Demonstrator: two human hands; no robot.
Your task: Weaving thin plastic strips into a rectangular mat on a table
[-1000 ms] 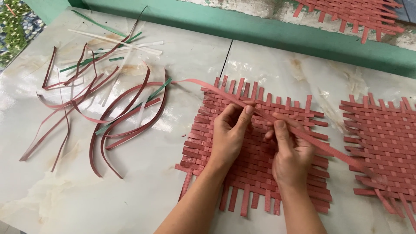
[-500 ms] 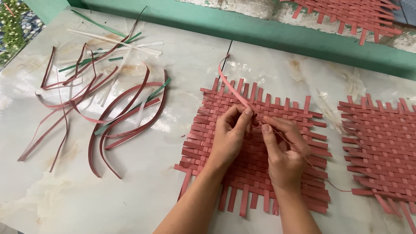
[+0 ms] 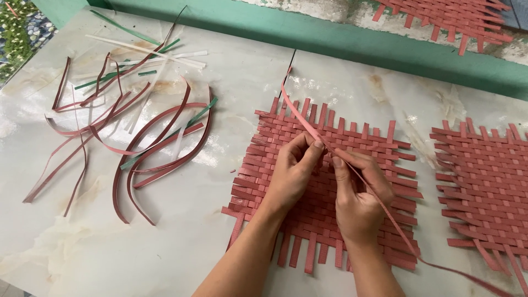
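Currently both hands pinch one long red strip [image 3: 300,116] over the woven red mat [image 3: 330,187] on the desk [image 3: 192,242]: left hand [image 3: 291,173] and right hand [image 3: 360,198] meet fingertip-to-fingertip mid-mat. Loose strips [image 3: 137,143] lie well left.

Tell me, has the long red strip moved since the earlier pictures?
Yes. The long red strip swung from lying rightward across the woven mat to pointing up toward the green ledge.

Red strip [image 3: 300,113] slants across flat red woven mat [image 3: 264,165].
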